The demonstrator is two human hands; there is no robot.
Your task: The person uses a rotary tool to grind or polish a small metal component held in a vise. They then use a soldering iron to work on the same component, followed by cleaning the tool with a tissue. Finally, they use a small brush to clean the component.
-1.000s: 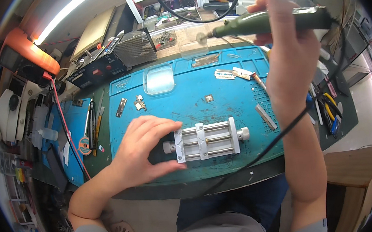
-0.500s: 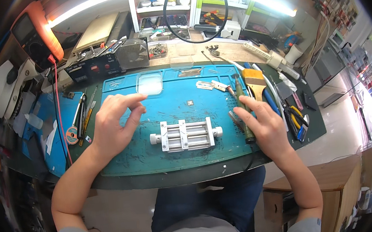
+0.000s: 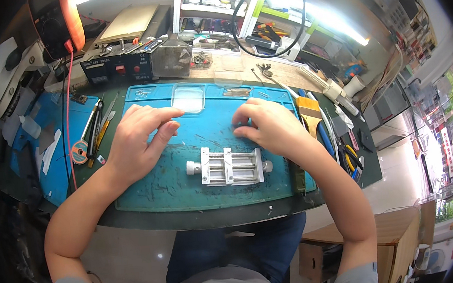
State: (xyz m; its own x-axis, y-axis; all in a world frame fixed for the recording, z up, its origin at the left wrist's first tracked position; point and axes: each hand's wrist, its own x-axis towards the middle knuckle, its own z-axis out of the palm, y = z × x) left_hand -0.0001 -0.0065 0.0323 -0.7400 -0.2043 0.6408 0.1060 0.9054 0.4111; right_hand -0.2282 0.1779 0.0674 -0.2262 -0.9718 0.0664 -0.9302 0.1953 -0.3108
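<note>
Head view: the right hand (image 3: 271,124), mid-frame, is curled, its hold unclear; a light fingertip pinch is advised, clear of the vise (image 3: 228,166); the left hand (image 3: 140,135) is half-open, empty.

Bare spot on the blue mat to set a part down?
Front-left of the blue mat, between left forearm and silver clamp; also the strip between clear tray and clamp, though left hand and right hand flank it. Crowded: right side, with green tool, brush, pliers.
</note>
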